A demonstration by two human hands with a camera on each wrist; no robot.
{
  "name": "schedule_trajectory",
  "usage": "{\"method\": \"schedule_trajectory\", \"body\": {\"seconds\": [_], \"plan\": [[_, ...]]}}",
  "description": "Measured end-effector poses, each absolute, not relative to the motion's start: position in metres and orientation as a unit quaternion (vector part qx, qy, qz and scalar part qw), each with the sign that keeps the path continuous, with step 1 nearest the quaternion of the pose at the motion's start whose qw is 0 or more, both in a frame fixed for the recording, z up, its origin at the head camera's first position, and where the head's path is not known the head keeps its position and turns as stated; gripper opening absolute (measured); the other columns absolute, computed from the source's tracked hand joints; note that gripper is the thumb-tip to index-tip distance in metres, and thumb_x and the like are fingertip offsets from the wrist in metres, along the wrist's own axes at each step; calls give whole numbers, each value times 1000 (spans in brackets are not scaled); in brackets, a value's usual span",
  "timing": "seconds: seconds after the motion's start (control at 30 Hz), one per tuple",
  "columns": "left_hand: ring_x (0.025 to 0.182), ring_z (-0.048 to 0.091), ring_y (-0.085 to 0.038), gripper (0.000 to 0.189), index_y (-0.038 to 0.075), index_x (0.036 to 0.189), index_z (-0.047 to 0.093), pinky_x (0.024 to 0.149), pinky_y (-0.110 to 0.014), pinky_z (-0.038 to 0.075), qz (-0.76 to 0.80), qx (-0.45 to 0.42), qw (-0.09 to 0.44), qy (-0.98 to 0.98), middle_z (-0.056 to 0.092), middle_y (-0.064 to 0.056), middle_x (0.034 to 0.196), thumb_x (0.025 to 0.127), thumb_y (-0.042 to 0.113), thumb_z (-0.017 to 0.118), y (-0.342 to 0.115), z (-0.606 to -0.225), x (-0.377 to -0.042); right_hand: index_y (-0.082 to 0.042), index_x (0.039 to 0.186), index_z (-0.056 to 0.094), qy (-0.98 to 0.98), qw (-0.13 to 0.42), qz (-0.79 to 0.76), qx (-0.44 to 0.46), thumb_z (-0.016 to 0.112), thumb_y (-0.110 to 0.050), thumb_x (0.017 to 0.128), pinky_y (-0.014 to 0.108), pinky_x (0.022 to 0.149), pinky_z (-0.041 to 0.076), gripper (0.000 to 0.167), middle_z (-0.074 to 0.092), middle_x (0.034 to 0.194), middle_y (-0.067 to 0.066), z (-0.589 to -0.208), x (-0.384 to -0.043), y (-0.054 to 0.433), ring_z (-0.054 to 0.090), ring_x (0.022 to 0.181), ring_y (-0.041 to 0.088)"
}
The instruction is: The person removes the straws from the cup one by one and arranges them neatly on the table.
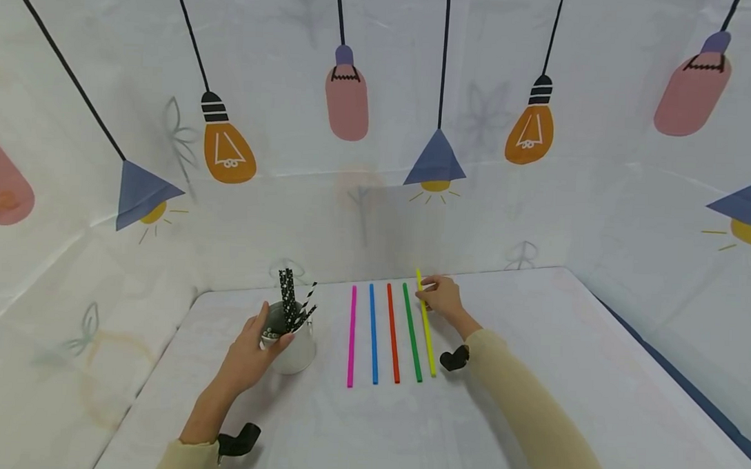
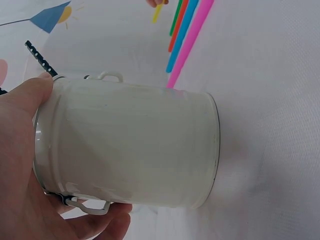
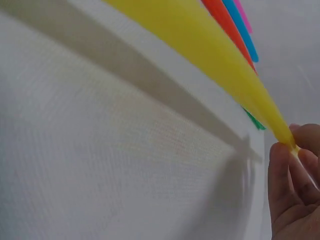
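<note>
My left hand (image 1: 247,354) holds a small white metal pail (image 2: 135,145) near its rim, thumb and fingers spread around the top. Black straws with white dots and stripes (image 1: 289,290) stick up out of the pail, and a dark rounded surface (image 1: 276,319) with pale lettering shows at its top. With fingertips and thumb, my right hand (image 1: 444,297) pinches a yellow straw (image 1: 428,336) near its far end. In the right wrist view the yellow straw (image 3: 215,55) runs slantwise above its shadow on the white cloth.
Left of the yellow straw lie green (image 1: 412,332), red (image 1: 393,332), blue (image 1: 373,334) and pink (image 1: 351,337) straws, roughly parallel. They rest on a white-covered table (image 1: 344,433). A white backdrop (image 1: 376,221) printed with lamps rises behind the table.
</note>
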State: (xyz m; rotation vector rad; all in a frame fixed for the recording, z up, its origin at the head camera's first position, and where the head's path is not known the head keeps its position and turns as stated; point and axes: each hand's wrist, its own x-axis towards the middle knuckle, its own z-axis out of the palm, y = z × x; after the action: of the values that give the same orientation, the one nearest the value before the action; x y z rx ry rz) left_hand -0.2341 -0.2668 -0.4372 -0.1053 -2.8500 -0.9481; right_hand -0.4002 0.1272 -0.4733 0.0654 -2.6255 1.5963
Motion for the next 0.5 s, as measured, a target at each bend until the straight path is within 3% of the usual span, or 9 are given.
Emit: {"method": "schedule_trajectory", "body": {"seconds": [0.5], "plan": [[129, 37, -51, 97, 9, 157, 6, 98, -64, 34, -312, -39, 72, -947, 27, -26, 151, 91, 65, 50, -266, -437, -233, 1, 108, 67, -873, 35, 487, 4, 75, -13, 85, 25, 53, 47, 27, 68, 91, 12, -481, -396, 124, 57, 59, 16]]}}
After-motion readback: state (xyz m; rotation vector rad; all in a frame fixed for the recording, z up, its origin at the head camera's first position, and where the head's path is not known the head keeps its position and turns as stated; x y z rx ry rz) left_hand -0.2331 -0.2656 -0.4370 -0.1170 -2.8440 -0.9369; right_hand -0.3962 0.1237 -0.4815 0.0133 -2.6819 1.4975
